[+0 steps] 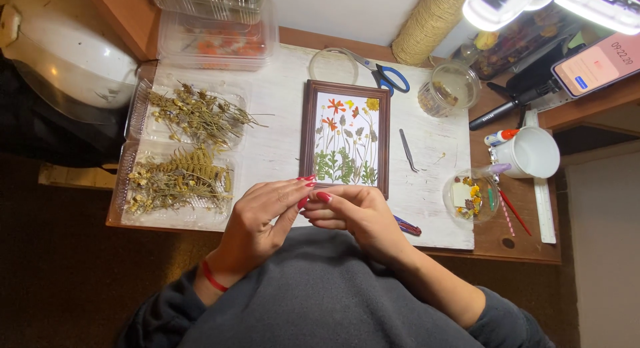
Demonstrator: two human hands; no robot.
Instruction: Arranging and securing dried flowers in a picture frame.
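A brown wooden frame with pressed flowers on white paper lies on the white board. My left hand and my right hand are together just below the frame's lower edge, fingertips touching near its bottom left corner. Whatever sits between the fingers is too small to tell. Metal tweezers lie to the right of the frame.
Clear trays of dried plants sit at the left. Blue-handled scissors, a glass jar, a round dish of petals, a white mug, a twine spool and a phone stand around.
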